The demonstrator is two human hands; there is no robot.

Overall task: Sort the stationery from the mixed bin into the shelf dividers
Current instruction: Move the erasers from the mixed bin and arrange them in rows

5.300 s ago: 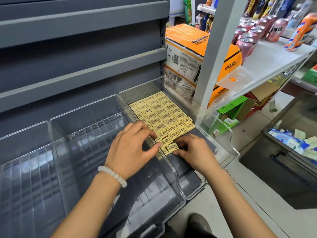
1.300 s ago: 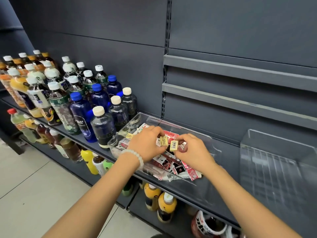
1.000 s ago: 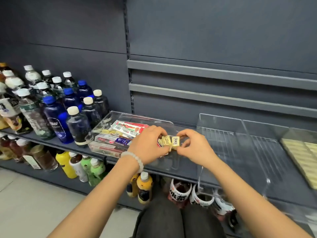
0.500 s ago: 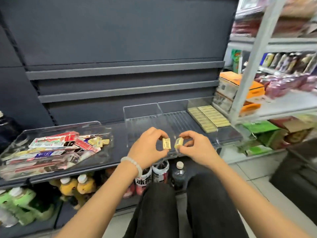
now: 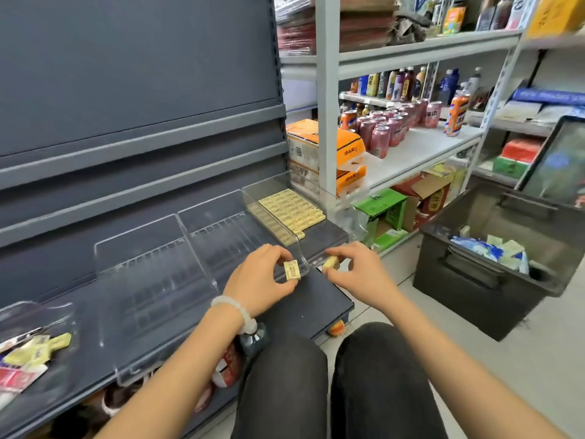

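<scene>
Left hand: pinches a yellow eraser before the dividers.
Right hand: pinches a second eraser, blurred, probably the same kind.
Eraser rows: in the rightmost divider.
Mixed bin: far left.

Dark grey back panel, white metal shelving, pale tiled floor

A shop is indicated by dark gondola shelving and white racks stocked with drink cans and bottles
</scene>
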